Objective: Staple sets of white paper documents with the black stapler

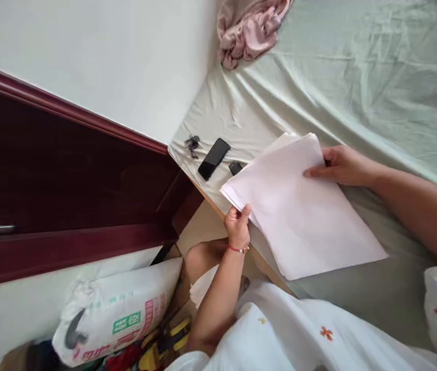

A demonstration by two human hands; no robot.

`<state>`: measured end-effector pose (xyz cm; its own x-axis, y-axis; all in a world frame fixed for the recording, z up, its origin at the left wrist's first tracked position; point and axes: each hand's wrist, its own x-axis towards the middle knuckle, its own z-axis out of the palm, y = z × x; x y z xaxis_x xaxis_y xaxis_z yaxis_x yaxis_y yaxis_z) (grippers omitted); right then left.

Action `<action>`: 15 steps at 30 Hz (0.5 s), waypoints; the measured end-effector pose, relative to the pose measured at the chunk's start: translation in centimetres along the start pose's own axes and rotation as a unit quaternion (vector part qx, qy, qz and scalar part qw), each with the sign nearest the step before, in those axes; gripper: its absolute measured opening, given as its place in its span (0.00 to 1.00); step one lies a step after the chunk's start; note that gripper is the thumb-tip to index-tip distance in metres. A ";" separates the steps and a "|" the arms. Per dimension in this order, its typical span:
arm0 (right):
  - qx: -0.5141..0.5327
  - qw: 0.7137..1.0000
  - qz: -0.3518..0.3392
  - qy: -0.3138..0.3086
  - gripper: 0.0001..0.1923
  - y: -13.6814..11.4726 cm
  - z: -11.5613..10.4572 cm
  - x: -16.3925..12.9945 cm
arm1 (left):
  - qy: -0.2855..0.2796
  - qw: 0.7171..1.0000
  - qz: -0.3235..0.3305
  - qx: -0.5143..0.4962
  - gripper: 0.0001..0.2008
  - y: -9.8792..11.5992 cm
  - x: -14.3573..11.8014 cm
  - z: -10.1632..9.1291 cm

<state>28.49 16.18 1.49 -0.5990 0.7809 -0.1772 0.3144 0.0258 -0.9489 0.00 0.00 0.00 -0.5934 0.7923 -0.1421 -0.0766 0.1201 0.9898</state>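
A stack of white paper sheets (299, 206) lies on a pale green bedsheet (357, 77) near the bed's edge. My left hand (237, 226), with a red bracelet at the wrist, grips the stack's near-left corner. My right hand (338, 165) rests on the stack's far right edge, fingers pressing on the top sheet.
A black phone (214, 158), a bunch of keys (192, 143) and a small dark object (235, 167) lie on the bed corner by the papers. Pink cloth (247, 28) is bunched at the top. A dark red door (67, 175) and a printed sack (118, 309) stand left.
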 end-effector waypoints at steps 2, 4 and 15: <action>-0.008 1.000 0.017 -0.006 0.25 -0.1 -0.2 -0.1 | -0.020 1.000 -0.007 -0.012 0.22 0.0 0.0 -0.3; -0.012 0.999 0.030 -0.008 0.24 -0.2 -0.4 -0.1 | -0.031 0.999 -0.004 -0.017 0.22 -0.1 0.0 -0.4; -0.025 0.998 0.044 0.023 0.18 -0.1 -0.3 -0.2 | -0.025 0.999 0.024 -0.024 0.17 -0.8 0.6 -0.5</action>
<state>28.77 16.24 1.64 -0.5338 0.8089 -0.2465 0.4013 -0.0144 -0.9159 -0.67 0.07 -0.90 -0.5575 0.8248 -0.0942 -0.0887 0.0537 0.9946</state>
